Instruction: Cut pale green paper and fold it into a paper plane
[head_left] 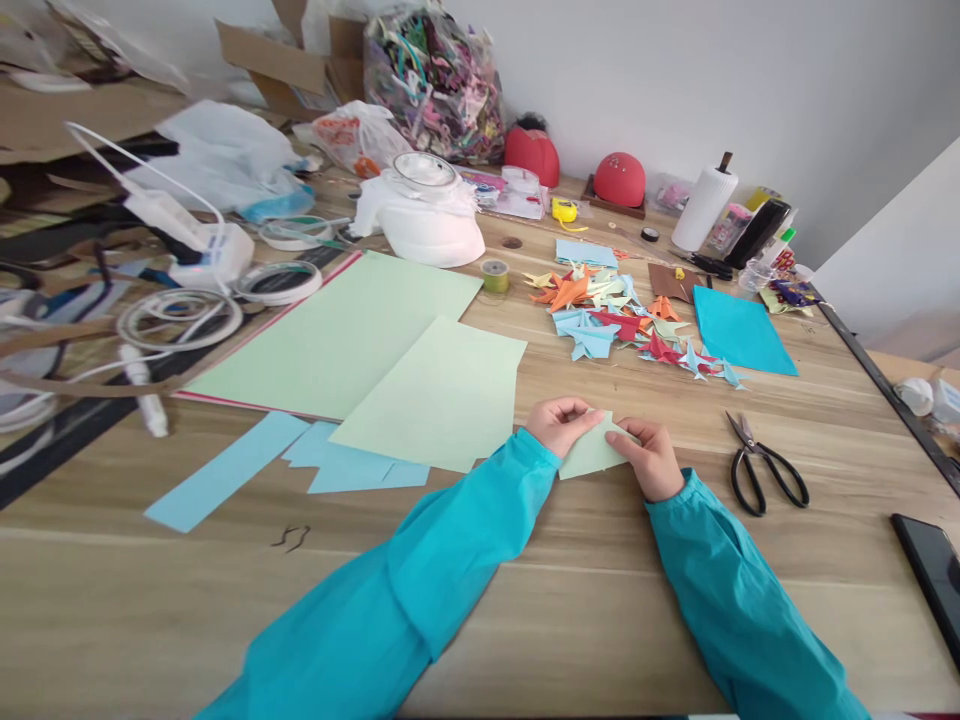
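Observation:
My left hand [561, 424] and my right hand [654, 458] both pinch a small pale green piece of paper [592, 452] that lies on the wooden table [525, 560]. The left fingers curl over its upper left edge. The right fingers press down on its right corner. Both arms wear teal sleeves. Just to the left lie two large pale green sheets [442, 395], one overlapping the other.
Black scissors [765, 465] lie to the right of my hands, and a dark phone [934, 585] sits at the table's right edge. A heap of folded paper figures [615, 320] and a blue sheet [739, 330] lie beyond. Light blue strips [225, 470] lie at the left.

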